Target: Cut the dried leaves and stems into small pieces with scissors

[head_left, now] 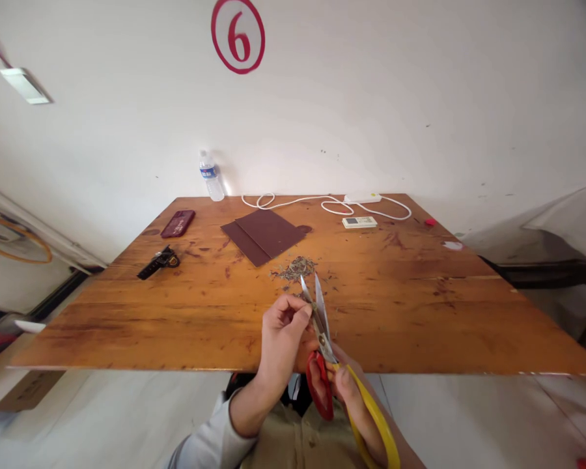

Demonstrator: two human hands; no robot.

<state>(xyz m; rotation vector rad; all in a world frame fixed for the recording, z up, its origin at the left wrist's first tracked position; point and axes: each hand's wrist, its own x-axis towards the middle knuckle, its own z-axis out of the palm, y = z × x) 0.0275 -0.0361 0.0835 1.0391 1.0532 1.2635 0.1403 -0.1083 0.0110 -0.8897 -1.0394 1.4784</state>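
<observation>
My left hand (284, 332) is closed in a pinch beside the scissor blades, on something too small to make out. Large scissors (323, 339) with one red and one yellow handle are in my right hand (354, 397), whose fingers go through the handles. The blades stand apart and point away from me, over the table's near half. Just beyond their tips lies a small pile of dry, thin clippings (297, 268) with loose bits scattered around it.
Behind the pile lie dark brown sheets (268, 234). A bottle (211, 176), white cable, power strip (362, 198) and remote (359, 223) are along the back of the wooden table (215, 339). At the left are a dark red case (178, 223) and a black strap (159, 262).
</observation>
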